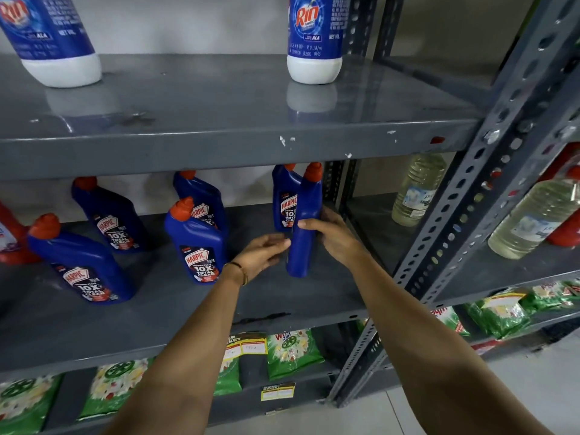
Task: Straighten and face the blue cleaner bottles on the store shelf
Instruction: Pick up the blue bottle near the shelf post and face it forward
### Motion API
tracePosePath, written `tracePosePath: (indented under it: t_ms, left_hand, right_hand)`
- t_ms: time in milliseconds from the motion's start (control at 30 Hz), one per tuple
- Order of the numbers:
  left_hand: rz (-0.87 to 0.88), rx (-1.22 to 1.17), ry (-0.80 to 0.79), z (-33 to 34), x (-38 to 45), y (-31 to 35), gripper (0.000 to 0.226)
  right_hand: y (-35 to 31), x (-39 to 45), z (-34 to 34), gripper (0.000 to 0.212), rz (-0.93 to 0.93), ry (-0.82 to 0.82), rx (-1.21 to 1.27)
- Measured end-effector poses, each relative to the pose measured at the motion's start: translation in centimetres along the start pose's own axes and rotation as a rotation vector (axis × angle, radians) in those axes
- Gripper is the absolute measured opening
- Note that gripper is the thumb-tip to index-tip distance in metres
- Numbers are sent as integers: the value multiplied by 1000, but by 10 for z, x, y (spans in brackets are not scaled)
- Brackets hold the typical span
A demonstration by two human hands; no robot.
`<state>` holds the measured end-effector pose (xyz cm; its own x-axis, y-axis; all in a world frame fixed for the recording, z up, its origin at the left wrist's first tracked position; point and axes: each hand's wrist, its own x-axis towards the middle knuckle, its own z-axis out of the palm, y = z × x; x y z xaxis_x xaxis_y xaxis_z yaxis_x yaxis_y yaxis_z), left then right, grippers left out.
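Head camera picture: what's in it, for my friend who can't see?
The right hand grips a blue plastic cleaner bottle with a red cap, label turned away, on a grey metal shelf, and the left hand touches it. Five similar bottles nearby show their labels.

Middle shelf (175, 312): grey metal, scuffed. On it six blue cleaner bottles (196, 243), red caps, loose front and back rows; five show front labels. Side-on bottle (303, 233) near right end, label hidden. Red bottle (11, 240) at far left edge. Upper shelf (219, 120): two blue-and-white bottles (314, 42), well apart.
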<state>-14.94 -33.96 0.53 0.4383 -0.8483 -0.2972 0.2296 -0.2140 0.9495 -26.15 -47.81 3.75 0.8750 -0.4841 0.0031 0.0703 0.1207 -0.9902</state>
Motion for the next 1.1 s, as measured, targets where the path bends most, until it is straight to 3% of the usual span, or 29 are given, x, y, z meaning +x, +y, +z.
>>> tracePosePath:
  t_ms: [67,167,300,367,500,600,800,1100]
  left_hand:
    - [-85,-129,-105,-1,1,-8,24]
    - [-115,-253,-171,3,0,-9,22]
    - [-95,-122,-144,12,2,-4,22]
    - [-62,-37,-70,17,4,-2,26]
    - [33,107,198,25,13,-5,53]
    - [50,220,407,31,18,-8,78]
    - [74,318,474,37,19,-12,47]
    - [134,350,510,36,21,-26,40]
  right_hand:
    - [-4,-3,-2,50,39,-92,68]
    - [-6,-4,-3,66,95,-166,130]
    - [-1,-3,-7,76,113,-138,183]
    - [2,-3,-11,75,95,-98,190]
    - [6,-3,-16,37,52,33,127]
    - [10,-3,-18,37,54,76,70]
    - [16,-1,-24,40,72,79,106]
    - [23,-2,-30,45,111,88,176]
